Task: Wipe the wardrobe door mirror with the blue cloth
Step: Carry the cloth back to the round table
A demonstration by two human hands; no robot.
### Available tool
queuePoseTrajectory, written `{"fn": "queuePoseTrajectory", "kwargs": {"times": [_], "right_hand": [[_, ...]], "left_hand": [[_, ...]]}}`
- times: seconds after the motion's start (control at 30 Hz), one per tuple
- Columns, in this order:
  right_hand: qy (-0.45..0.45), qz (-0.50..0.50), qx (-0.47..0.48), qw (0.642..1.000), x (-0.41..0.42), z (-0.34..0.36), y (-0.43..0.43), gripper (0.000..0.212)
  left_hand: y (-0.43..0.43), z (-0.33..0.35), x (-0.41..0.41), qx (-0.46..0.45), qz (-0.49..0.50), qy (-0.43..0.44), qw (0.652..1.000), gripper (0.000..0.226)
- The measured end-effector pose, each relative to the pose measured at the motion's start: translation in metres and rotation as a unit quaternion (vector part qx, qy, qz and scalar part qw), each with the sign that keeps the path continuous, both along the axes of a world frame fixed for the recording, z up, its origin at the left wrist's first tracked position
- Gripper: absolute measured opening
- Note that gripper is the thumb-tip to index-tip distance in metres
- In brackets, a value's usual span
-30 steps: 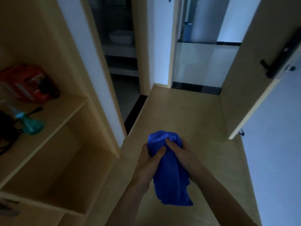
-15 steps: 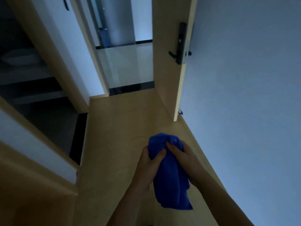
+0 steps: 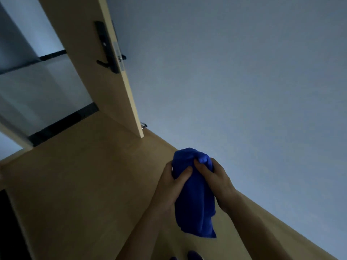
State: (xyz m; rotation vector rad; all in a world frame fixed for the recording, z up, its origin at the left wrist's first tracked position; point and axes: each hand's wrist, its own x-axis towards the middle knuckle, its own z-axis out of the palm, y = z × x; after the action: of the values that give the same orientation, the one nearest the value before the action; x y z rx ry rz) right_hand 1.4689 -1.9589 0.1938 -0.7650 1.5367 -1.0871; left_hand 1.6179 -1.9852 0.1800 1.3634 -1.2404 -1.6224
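Since a second ago the view has swung to the right: the open shelves have gone out on the left, and both hands with the cloth now sit right of centre instead of in the middle, their hold unchanged. The left hand [image 3: 168, 186] and the right hand [image 3: 218, 182] both grip the blue cloth [image 3: 194, 201] near its top, fingers curled round it. Each thumb presses on the side that faces the camera, and the two thumb tips lie just beside each other. The other fingers wrap behind the fabric and are mostly hidden. The cloth is gathered into a long roll. Its long axis runs from far to near, almost straight up and down in the picture. The bunched end points away, rising just beyond the thumbs, and the loose end hangs toward the person, below the hands and between the two forearms, its corner drifting slightly right. So the grip takes the far third, and most of the cloth trails free on the near side. It touches nothing but the hands. Under them lies a pale wooden floor [image 3: 84, 184]. Just right of the hands a plain grey-blue wall [image 3: 244, 81] meets that floor and fills the right side. Far to the left a wooden door [image 3: 90, 59] stands open with a black handle [image 3: 108, 53]; beyond it is a dim glassy panel [image 3: 47, 94].
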Motion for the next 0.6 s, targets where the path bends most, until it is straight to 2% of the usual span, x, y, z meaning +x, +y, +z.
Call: {"fn": "queuePoseTrajectory", "kwargs": {"times": [0.23, 0.6], "right_hand": [[0.01, -0.139, -0.004, 0.99, -0.057, -0.002, 0.054, 0.033], [-0.002, -0.32, -0.029, 0.947, -0.158, -0.004, 0.184, 0.031]], "left_hand": [[0.015, -0.002, -0.067, 0.016, -0.146, 0.013, 0.989, 0.05], [0.099, 0.001, -0.204, 0.011, -0.305, 0.017, 0.952, 0.035]]}}
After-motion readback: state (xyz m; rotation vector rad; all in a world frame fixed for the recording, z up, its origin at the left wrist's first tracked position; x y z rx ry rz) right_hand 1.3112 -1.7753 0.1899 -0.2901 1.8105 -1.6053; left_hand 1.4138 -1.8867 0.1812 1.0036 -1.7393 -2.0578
